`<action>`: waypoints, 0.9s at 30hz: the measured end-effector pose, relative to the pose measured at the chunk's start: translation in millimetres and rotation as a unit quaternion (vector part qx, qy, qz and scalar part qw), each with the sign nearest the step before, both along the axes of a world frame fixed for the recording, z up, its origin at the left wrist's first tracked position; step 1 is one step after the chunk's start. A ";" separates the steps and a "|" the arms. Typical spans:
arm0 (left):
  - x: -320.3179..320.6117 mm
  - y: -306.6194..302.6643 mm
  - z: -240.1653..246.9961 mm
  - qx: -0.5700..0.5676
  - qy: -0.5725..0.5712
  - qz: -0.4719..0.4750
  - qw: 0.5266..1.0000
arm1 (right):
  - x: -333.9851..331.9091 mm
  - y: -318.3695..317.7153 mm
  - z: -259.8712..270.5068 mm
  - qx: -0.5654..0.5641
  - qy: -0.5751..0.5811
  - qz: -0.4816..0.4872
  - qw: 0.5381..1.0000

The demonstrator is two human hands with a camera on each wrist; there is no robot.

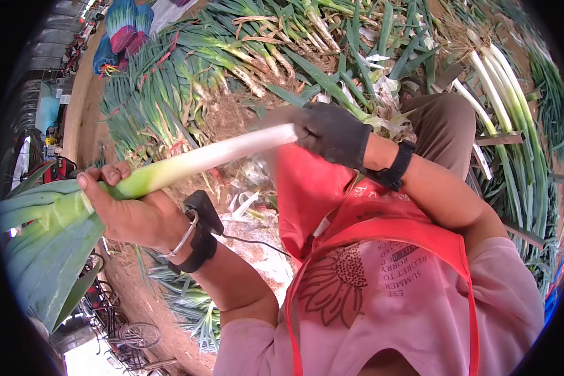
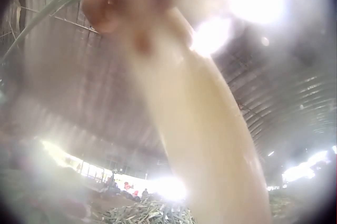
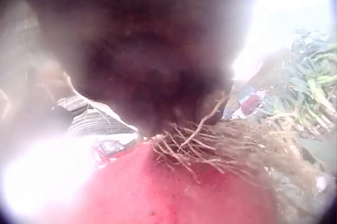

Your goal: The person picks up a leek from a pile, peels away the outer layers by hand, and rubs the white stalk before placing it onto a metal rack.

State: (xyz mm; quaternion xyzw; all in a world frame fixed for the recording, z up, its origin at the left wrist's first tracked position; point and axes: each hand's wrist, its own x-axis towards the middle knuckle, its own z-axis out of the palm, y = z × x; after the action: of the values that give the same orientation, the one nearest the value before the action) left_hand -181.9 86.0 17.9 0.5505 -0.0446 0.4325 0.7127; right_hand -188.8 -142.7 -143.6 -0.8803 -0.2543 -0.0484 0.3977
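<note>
A thick leek [image 1: 222, 150] lies across the front of the body, its white shaft toward the right and its broad green leaves toward the left. My bare left hand [image 1: 138, 213] grips it where the shaft turns green, thumb and fingers curled round. At the root end, my right hand [image 1: 335, 131] in a dark glove holds the butt of the shaft. Thin tan roots [image 3: 195, 150] stick out below the glove in the right wrist view, over a red apron [image 3: 158, 197]. The pale shaft [image 2: 205, 129] fills the middle of the left wrist view.
Untrimmed leeks [image 1: 232, 56] lie heaped on the ground ahead. Several cleaned white-shafted leeks [image 1: 504, 100] rest on a rack [image 1: 500, 139] at the right, beside the bent knee [image 1: 445, 125]. Tied bundles [image 1: 120, 25] stand at the far left, and a bicycle [image 1: 139, 335] is at lower left.
</note>
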 end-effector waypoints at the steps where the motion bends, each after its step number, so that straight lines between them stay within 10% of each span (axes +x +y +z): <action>1: -0.5 -2.1 0.5 0.002 -0.001 0.000 1.000 | -2.9 -1.5 1.7 0.002 -0.001 0.000 1.000; 27: 12.3 -10.0 4.4 0.036 0.013 0.090 0.995 | -4.9 -7.7 -8.5 0.074 -0.109 -0.027 0.991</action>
State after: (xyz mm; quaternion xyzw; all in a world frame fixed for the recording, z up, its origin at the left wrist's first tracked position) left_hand -169.7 76.0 22.2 0.5833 -0.0016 0.4856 0.6511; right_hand -193.7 -150.4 -152.2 -0.8443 -0.2684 -0.1737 0.4300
